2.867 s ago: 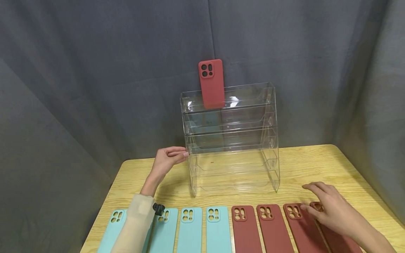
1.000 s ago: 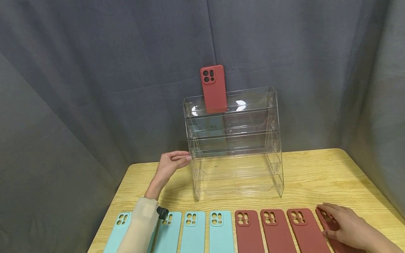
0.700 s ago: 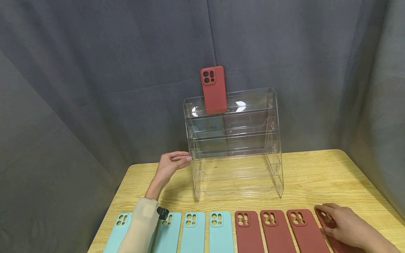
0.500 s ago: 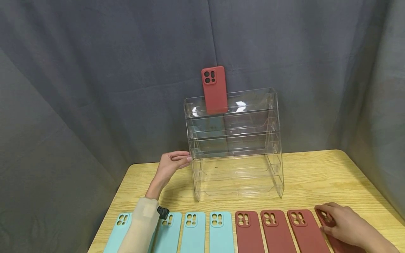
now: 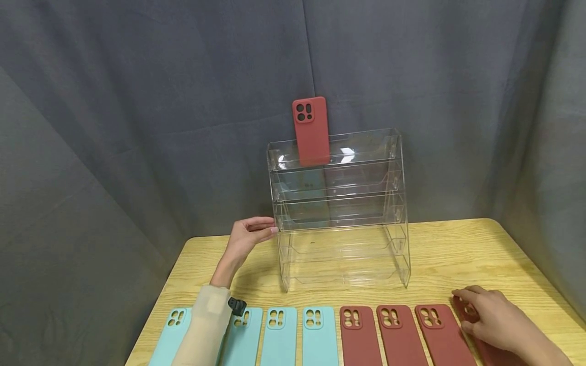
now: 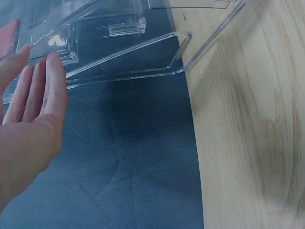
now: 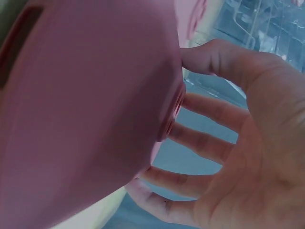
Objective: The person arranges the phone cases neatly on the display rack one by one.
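At the right end of the row, my right hand [image 5: 496, 323] grips the upper end of a red phone case [image 5: 491, 352]. In the right wrist view the thumb [image 7: 200, 58] presses one long edge of that case, with the fingers at the camera-hole end and opposite edge. Part of the case is hidden under the hand. My left hand [image 5: 244, 239] touches the left side of a clear tiered display rack [image 5: 341, 223], its fingers fairly straight. Another red phone case [image 5: 311, 132] stands upright on the rack's top tier, to the left of its middle.
Several turquoise phone cases [image 5: 319, 338] lie on the left of the wooden table [image 5: 435, 254], partly under the left sleeve [image 5: 201, 325]. More red phone cases [image 5: 360, 335] lie to the right of these. Behind the table hangs a grey curtain [image 5: 183, 112].
My right hand has come down onto the rightmost red phone case and taken hold of it. The case's upper end has since shifted slightly up and left. My left hand stays at the rack.
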{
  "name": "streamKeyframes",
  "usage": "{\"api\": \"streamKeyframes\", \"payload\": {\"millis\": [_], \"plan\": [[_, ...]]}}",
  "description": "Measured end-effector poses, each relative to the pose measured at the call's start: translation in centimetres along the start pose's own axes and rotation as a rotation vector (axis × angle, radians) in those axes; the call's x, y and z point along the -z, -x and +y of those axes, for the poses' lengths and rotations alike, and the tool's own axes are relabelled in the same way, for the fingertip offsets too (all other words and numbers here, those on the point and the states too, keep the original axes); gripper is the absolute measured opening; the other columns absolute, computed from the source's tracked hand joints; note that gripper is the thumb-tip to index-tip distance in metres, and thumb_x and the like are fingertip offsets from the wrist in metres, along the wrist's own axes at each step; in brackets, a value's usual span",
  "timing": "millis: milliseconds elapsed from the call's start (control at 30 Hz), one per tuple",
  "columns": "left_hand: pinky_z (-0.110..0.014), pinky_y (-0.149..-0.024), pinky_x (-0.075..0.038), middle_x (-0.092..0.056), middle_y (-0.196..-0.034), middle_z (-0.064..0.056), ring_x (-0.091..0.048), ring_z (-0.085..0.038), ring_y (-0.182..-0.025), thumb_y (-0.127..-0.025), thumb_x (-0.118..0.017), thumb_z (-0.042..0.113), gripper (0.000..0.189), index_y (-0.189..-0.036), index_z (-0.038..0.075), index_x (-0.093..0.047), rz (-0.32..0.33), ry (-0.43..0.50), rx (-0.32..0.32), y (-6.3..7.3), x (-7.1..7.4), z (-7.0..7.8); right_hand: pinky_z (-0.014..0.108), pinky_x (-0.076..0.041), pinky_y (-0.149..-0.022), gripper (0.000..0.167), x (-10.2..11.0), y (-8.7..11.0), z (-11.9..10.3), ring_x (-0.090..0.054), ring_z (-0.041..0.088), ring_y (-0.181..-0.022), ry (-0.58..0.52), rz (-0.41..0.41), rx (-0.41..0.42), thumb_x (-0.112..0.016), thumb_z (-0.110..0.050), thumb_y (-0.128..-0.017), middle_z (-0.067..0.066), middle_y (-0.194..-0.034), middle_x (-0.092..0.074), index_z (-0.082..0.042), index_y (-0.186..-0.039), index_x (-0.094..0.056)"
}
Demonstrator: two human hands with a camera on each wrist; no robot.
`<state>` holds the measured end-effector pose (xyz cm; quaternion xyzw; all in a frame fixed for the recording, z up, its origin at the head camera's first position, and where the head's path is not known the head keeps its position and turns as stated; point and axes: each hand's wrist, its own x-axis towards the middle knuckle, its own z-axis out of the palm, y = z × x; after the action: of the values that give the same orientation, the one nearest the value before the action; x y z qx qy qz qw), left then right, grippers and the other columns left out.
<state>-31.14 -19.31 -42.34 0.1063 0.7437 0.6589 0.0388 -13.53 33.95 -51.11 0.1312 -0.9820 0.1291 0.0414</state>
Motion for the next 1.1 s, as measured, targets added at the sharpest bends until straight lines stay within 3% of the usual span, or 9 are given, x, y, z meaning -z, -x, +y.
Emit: {"api": "streamKeyframes", "payload": {"millis": [167, 333, 467, 567, 833, 1100], "plan": [[-0.034, -0.097, -0.065, -0.079, -0.109, -0.003, -0.078, -0.013, -0.098, -0.093, -0.079, 0.005, 0.04, -0.131, -0.004, -0.07, -0.014, 0.03, 0.01, 0.0, 0.0, 0.0, 0.064, -0.057, -0.086, 0.06, 1.4, -1.0, -1.1, -0.07, 0.043, -0.101, 0.011, 0.032, -0.005, -0.093, -0.021, -0.072, 0.018, -0.119, -0.073, 0.001, -0.124, -0.072], [-0.032, -0.097, -0.065, -0.079, -0.107, -0.002, -0.079, -0.012, -0.098, -0.093, -0.078, 0.001, 0.042, -0.133, -0.005, -0.068, -0.022, 0.084, 0.027, -0.1, 0.0, 0.0, 0.064, -0.055, -0.089, 0.058, 2.8, -2.3, -2.4, -0.07, 0.038, -0.098, 0.027, 0.118, 0.048, -0.091, -0.018, -0.071, 0.019, -0.118, -0.073, -0.001, -0.123, -0.073], [-0.031, -0.096, -0.065, -0.08, -0.113, -0.008, -0.079, -0.012, -0.099, -0.093, -0.077, -0.001, 0.043, -0.135, -0.005, -0.067, -0.021, 0.109, 0.041, -0.2, 0.0, -0.1, 0.066, -0.054, -0.089, 0.059, 4.3, -3.5, -3.7, -0.069, 0.043, -0.098, 0.029, 0.183, 0.087, -0.09, -0.017, -0.072, 0.021, -0.12, -0.073, -0.002, -0.125, -0.072], [-0.031, -0.096, -0.065, -0.078, -0.119, -0.013, -0.079, -0.012, -0.1, -0.093, -0.077, 0.0, 0.044, -0.136, -0.004, -0.067, -0.02, 0.106, 0.043, -0.2, 0.2, -0.2, 0.069, -0.054, -0.089, 0.059, 5.6, -4.5, -4.8, -0.067, 0.05, -0.102, 0.015, 0.235, 0.112, -0.09, -0.017, -0.073, 0.023, -0.122, -0.072, -0.003, -0.127, -0.072], [-0.04, -0.102, -0.063, -0.077, -0.124, -0.018, -0.079, -0.013, -0.101, -0.094, -0.078, 0.002, 0.043, -0.135, -0.003, -0.067, -0.024, 0.079, 0.033, -0.4, 0.5, -0.3, 0.066, -0.054, -0.09, 0.06, 9.3, -7.0, -7.9, -0.065, 0.048, -0.111, -0.027, 0.38, 0.206, -0.089, -0.013, -0.072, 0.023, -0.126, -0.071, -0.004, -0.129, -0.071], [-0.043, -0.102, -0.062, -0.076, -0.125, -0.02, -0.08, -0.014, -0.1, -0.094, -0.077, 0.0, 0.042, -0.134, -0.006, -0.067, -0.023, 0.098, 0.056, -0.5, 0.6, -0.2, 0.067, -0.051, -0.096, 0.063, 12.6, -9.4, -10.8, -0.061, 0.047, -0.117, -0.078, 0.444, 0.259, -0.091, -0.013, -0.075, 0.021, -0.132, -0.069, -0.009, -0.134, -0.069]]}}
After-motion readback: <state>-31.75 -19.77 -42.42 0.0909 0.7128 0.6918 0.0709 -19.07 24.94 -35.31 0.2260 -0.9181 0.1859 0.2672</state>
